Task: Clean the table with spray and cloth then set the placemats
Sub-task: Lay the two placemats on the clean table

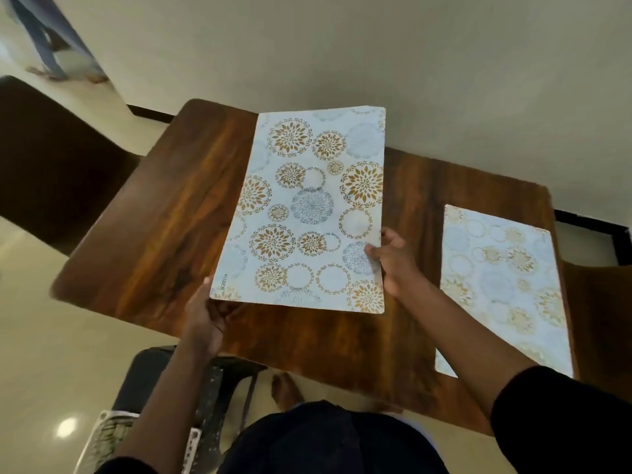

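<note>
One placemat [309,213] was held above the middle of the counter [164,213], the left hand [205,316] at its near left corner and the right hand [390,260] at its right edge. A second placemat [499,289] lay flat on the counter's right side (well apart). A chair [51,159] stood left.
</note>
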